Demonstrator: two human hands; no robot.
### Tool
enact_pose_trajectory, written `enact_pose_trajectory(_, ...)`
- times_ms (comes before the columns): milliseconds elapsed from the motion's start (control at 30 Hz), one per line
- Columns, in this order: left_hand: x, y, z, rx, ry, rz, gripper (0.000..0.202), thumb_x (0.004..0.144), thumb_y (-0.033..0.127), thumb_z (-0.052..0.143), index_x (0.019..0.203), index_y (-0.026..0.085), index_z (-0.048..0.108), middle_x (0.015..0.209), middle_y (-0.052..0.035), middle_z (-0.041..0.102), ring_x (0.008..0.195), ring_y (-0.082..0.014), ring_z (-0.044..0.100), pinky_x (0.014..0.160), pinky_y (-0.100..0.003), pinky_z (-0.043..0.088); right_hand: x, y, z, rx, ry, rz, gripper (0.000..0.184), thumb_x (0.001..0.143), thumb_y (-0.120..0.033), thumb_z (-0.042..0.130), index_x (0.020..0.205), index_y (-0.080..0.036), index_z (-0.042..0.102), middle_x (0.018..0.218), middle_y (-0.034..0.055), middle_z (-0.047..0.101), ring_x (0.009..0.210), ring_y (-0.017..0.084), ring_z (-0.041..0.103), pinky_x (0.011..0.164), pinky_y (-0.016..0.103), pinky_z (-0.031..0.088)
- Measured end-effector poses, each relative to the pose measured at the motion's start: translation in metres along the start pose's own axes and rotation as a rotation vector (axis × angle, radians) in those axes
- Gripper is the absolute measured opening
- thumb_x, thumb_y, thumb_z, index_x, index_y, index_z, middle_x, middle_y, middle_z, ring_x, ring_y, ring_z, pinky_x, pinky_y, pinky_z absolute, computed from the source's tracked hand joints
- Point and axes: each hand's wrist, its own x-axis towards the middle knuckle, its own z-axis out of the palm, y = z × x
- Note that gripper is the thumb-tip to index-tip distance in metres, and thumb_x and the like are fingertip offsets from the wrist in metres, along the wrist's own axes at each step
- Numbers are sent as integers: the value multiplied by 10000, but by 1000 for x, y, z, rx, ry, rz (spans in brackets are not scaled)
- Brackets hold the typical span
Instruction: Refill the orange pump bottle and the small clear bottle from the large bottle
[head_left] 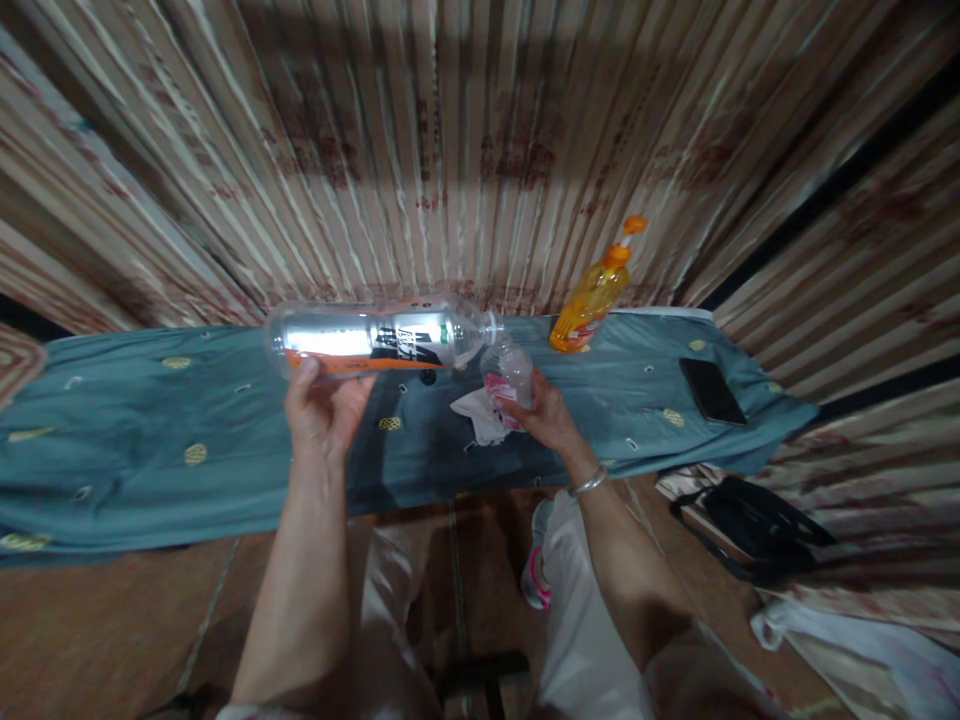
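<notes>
Apparently, a large bottle is held on its side above the table, its mouth close by the top of a small bottle.
The large bottle is grasped by the left hand, the small one by the right hand; alignment looks done, whether anything has been poured cannot be told, and setting-down is left. A white cloth is seen beneath, a pump bottle farther right.

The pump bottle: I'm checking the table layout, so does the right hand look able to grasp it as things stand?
Probably not while occupied: the right hand holds the small clear bottle. With that put down, the way looks free; the pump bottle stands close by, nothing visible between.
</notes>
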Motion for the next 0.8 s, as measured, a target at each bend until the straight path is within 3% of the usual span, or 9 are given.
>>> enact_pose_trajectory(367,1,-2,-1,-39,-41,20,440,593,321,867,1004,255,726,1121,-69,795,1248,-358,666,1065,-517,552,0,2,0,-32,11,4,571,811,-438,813,1285,-178,628,1070,99,804,968,293,769,847,394,615)
enact_pose_trajectory(533,1,-2,0,-9,-42,31,447,605,344,845,1039,282,760,1237,-55,774,1200,-332,687,987,-477,592,0,3,1,-29,18,1,575,808,-429,814,1295,-190,624,1096,97,804,1020,299,764,878,405,611)
enact_pose_trajectory(800,1,-2,0,-58,-29,24,434,623,303,847,1045,259,752,1191,-67,782,1227,-349,676,1016,-496,578,1,2,0,-75,13,14,594,804,-441,822,1296,-176,620,1092,108,798,978,302,766,849,405,610)
